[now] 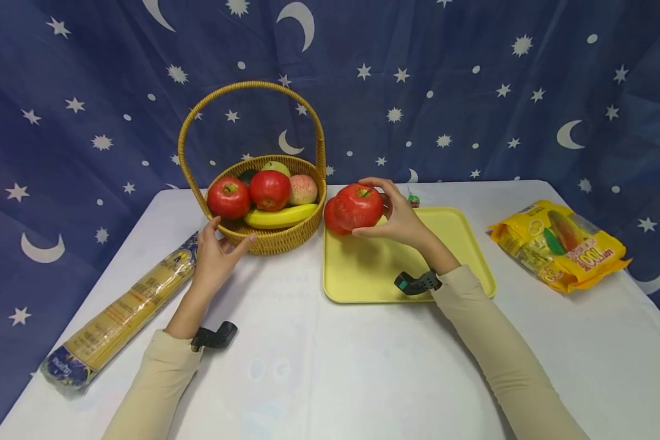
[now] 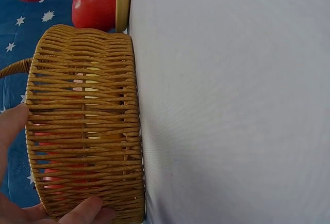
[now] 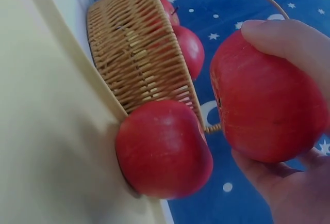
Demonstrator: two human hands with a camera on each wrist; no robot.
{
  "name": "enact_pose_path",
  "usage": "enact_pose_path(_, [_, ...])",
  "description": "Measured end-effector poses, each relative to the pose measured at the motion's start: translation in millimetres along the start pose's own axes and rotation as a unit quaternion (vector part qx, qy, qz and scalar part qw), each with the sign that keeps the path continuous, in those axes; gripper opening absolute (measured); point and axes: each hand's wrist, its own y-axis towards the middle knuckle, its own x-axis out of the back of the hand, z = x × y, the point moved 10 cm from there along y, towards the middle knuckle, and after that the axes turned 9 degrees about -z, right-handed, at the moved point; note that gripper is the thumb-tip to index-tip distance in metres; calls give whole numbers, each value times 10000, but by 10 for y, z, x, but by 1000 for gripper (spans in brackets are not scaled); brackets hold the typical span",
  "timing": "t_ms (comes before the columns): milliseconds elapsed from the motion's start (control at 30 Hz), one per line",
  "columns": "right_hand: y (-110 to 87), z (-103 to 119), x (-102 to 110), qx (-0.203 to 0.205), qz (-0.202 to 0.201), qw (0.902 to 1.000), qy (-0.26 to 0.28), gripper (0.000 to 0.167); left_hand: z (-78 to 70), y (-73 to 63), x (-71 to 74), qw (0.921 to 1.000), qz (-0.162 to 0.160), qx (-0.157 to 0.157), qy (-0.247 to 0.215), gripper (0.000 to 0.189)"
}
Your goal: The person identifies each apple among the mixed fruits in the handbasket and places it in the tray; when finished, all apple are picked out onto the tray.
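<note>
My right hand [image 1: 398,223] grips a large red apple [image 1: 359,206], thumb and fingers spread around its sides. It is held above the yellow tray [image 1: 407,292]. Behind it a second red apple [image 3: 162,149] rests at the tray's back left corner, beside the basket. My left hand [image 1: 218,253] holds the front left of a wicker basket [image 2: 85,126], thumb at the rim and curled fingers against the woven wall. Inside the basket lie two red apples [image 1: 270,190], a banana [image 1: 282,217], a peach [image 1: 304,189] and a green fruit [image 1: 276,167], with something dark partly hidden behind.
A long pack of spaghetti [image 1: 137,305] lies slanted at the left of the white table [image 1: 308,366]. To the tray's right is a yellow snack bag [image 1: 563,245]. A tall handle [image 1: 253,84] arches over the basket, and a starry blue curtain [image 1: 445,91] hangs behind.
</note>
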Motion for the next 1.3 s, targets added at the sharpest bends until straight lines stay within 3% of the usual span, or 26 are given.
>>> enact_pose_path(600, [20,-242,270,-261,-368,9987,-227,84,12,-1,-11,10000,24,-21,-36,96])
enact_pose_path(1300, [-8,-640,511,-1004,-795,9915,-234,85,3,-1,-7,10000,40,-30,76,95])
